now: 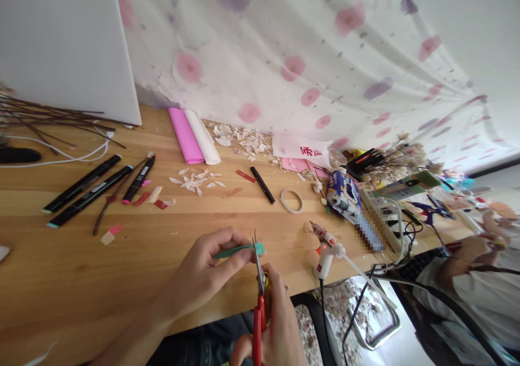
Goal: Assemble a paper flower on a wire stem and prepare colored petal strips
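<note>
Near the table's front edge, my left hand (209, 266) pinches a narrow green strip (231, 251) between thumb and fingers; it looks like paper. My right hand (276, 322) is closed round a pair of red-handled scissors (259, 295). The scissor blades point away from me and cross the strip close to its right end, just beyond my left fingertips. Whether the blades have cut into the strip I cannot tell. A white glue gun (325, 260) with a red light stands to the right of my hands.
Black markers (93, 193), paper scraps and white petals (197, 181) lie to the left and behind. A tape roll (291, 201), pink and white paper rolls (187, 136) and a blue packet (343, 193) are farther back. Cables hang off the right edge near another person's arm (467, 257).
</note>
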### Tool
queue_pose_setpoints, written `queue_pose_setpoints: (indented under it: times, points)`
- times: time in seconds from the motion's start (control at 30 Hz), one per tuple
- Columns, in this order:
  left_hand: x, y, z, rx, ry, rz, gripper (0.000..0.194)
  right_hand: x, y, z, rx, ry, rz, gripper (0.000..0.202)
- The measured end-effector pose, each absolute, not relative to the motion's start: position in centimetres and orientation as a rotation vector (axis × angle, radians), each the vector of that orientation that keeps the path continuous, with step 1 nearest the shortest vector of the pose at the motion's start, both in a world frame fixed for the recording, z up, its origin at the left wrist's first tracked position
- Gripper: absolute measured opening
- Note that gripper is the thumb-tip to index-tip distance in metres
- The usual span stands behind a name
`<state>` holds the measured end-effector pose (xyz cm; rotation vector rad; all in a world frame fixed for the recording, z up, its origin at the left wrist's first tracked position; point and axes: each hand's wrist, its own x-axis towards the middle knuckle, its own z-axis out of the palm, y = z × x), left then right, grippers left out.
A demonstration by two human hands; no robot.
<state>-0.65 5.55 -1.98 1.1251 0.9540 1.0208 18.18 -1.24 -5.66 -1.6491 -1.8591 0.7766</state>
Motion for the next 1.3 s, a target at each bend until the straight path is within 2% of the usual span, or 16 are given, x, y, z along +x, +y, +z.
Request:
queue_pose_setpoints:
  times: [0.37, 0.53, 0.73, 0.9, 1.3]
  points:
    - [-0.7, 5.7, -2.1, 1.070, 0.870, 1.046, 0.015, 18.3, -0.7, -5.4, -1.621, -1.844, 0.839, 0.083]
    - [-0.8, 5.7, -2.1, 1.100, 0.869, 1.035, 0.015, 18.5, -0.9, -5.7, -1.615, -1.873, 0.760, 0.084]
    - [-0.8, 5.7, -2.2, 1.064, 0.869, 1.030, 0.018, 19.0, -1.1, -5.9, -1.609, -1.966, 0.790, 0.101]
    - [-0.6, 5.7, -2.1, 1.056, 0.901, 1.020, 0.022, 18.7, -1.0, -5.6, -1.606, -1.977, 0.814, 0.101]
    - [-0.6, 5.6, -2.1, 1.096, 0.928, 1.032, 0.016, 19.2, -1.5, -7.0, -1.703, -1.957, 0.731, 0.110]
